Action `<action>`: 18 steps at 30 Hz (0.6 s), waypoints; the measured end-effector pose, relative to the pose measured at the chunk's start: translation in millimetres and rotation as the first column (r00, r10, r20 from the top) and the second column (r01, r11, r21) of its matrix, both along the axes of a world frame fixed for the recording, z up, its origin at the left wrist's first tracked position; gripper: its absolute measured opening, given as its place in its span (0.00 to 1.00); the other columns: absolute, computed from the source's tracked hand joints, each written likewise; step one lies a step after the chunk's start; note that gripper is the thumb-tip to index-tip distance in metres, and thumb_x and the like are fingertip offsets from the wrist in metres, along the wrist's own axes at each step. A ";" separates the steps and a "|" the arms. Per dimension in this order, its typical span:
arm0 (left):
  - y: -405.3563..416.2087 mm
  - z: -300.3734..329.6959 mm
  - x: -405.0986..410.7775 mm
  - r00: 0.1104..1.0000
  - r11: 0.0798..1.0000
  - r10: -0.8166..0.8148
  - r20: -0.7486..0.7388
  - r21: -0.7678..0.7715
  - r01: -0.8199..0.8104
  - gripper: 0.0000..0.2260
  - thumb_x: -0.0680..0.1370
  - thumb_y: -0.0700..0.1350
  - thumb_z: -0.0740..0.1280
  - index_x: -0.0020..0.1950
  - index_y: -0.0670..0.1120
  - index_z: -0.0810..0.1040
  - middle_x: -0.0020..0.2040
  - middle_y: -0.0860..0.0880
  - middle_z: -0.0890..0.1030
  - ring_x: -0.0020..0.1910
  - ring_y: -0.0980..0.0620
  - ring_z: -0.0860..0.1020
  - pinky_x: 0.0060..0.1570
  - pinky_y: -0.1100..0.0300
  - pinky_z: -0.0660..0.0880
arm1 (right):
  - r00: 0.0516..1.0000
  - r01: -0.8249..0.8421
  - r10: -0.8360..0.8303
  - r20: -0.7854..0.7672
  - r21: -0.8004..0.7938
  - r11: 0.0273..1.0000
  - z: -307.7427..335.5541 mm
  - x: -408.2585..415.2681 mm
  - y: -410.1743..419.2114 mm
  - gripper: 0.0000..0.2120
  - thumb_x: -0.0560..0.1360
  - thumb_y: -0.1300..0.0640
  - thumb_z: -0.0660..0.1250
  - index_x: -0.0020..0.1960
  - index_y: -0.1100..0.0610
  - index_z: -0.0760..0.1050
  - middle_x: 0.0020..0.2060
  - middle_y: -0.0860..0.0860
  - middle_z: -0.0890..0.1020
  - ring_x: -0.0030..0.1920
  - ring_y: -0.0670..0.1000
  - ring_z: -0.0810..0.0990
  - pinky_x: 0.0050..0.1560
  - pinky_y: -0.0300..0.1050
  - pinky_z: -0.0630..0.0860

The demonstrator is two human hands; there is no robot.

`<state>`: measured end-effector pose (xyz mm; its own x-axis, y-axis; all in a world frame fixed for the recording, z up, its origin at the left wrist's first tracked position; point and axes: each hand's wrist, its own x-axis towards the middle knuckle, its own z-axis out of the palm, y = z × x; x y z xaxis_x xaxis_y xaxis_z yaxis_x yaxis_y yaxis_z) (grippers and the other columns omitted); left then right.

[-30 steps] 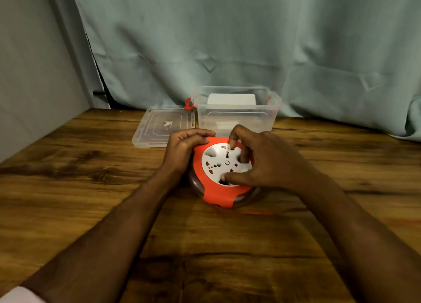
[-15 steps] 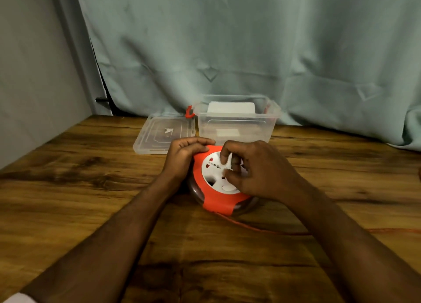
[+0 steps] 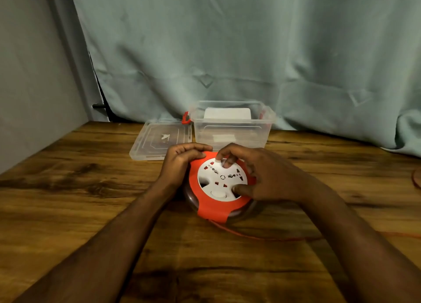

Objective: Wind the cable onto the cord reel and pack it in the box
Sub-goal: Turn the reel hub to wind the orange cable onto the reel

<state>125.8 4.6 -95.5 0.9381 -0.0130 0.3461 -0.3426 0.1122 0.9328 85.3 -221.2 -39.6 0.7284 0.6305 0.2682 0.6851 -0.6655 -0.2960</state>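
Observation:
An orange cord reel [image 3: 213, 208] with a white socket disc [image 3: 222, 182] lies flat on the wooden table. My left hand [image 3: 182, 163] grips the reel's left rim with curled fingers. My right hand [image 3: 259, 177] sits on the disc, fingertips hooked into its top notch and thumb in a notch at the lower right. An orange cable [image 3: 262, 235] runs from under the reel's front out to the right edge. The clear plastic box [image 3: 232, 126] stands open just behind the reel.
The box's clear lid [image 3: 159, 140] lies flat to the left of the box. A loop of orange cable [image 3: 415, 177] shows at the far right edge. A pale green curtain hangs behind the table, and a grey wall stands at the left.
My right hand has turned the white disc, its fingers moving from the middle to the top notch. More orange cable shows trailing to the right. My left hand has kept its hold.

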 end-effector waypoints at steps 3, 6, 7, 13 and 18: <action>-0.4 0.8 -1.2 1.000 1.000 0.011 0.006 0.004 -0.012 0.11 0.75 0.30 0.63 0.52 0.34 0.84 0.49 0.37 0.85 0.45 0.44 0.84 0.44 0.57 0.82 | 0.998 0.031 -0.032 0.050 0.016 0.999 2.7 -3.7 1.4 0.29 0.65 0.42 0.79 0.61 0.40 0.70 0.52 0.39 0.82 0.45 0.38 0.80 0.37 0.35 0.76; -1.2 0.6 -0.2 1.000 1.000 0.012 -0.001 -0.019 -0.012 0.10 0.74 0.31 0.65 0.51 0.34 0.84 0.47 0.39 0.85 0.43 0.46 0.84 0.44 0.58 0.81 | 0.980 0.122 -0.123 0.155 0.014 0.992 -3.9 -7.5 10.4 0.24 0.62 0.33 0.77 0.49 0.43 0.73 0.37 0.40 0.80 0.36 0.39 0.77 0.33 0.35 0.68; -0.8 0.1 0.6 1.000 1.000 0.015 0.000 -0.027 -0.015 0.10 0.72 0.32 0.65 0.50 0.35 0.84 0.46 0.40 0.86 0.43 0.46 0.84 0.44 0.58 0.81 | 0.968 0.166 -0.167 0.185 0.022 0.986 -7.9 -7.2 15.4 0.22 0.62 0.30 0.76 0.43 0.44 0.73 0.32 0.40 0.77 0.33 0.39 0.75 0.33 0.36 0.66; -0.2 -1.5 2.9 1.000 0.999 0.018 -0.020 -0.038 -0.019 0.11 0.74 0.30 0.65 0.48 0.38 0.85 0.44 0.42 0.86 0.43 0.46 0.84 0.43 0.56 0.80 | 0.908 0.306 -0.328 0.260 0.124 0.944 -21.5 -11.5 39.9 0.26 0.66 0.30 0.72 0.26 0.49 0.68 0.30 0.37 0.73 0.33 0.41 0.69 0.33 0.36 0.60; 2.5 -0.3 2.2 0.999 0.999 -0.023 -0.033 -0.029 0.022 0.11 0.74 0.32 0.65 0.50 0.38 0.85 0.47 0.40 0.86 0.44 0.44 0.84 0.44 0.55 0.81 | 0.946 0.132 -0.174 0.273 0.167 0.977 -15.6 -9.4 30.3 0.09 0.70 0.42 0.73 0.43 0.44 0.76 0.36 0.41 0.82 0.33 0.38 0.73 0.35 0.34 0.66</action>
